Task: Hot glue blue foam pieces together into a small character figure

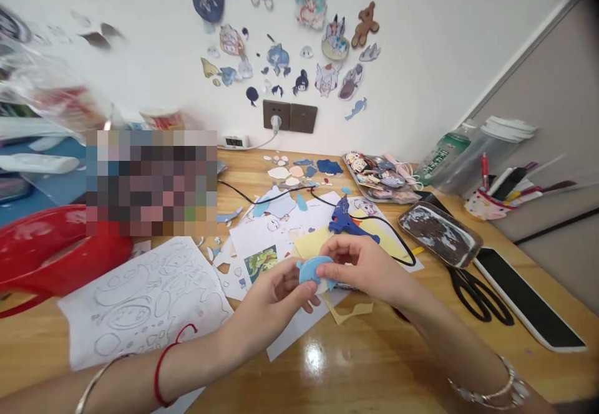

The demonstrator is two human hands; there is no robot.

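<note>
Two partly curled hands (360,269) are pinching a light-blue cutout (309,269) — likely light, bendable, best held by its rim — while a glue gun (342,213) is lying at one o'clock.

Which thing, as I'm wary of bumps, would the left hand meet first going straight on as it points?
Probably the right hand, which also grips the blue piece; depth is unclear.

The glue gun (343,216) is deep blue, the bag (65,249) bright red, the counter (262,380) honey-coloured with wood grain.
</note>
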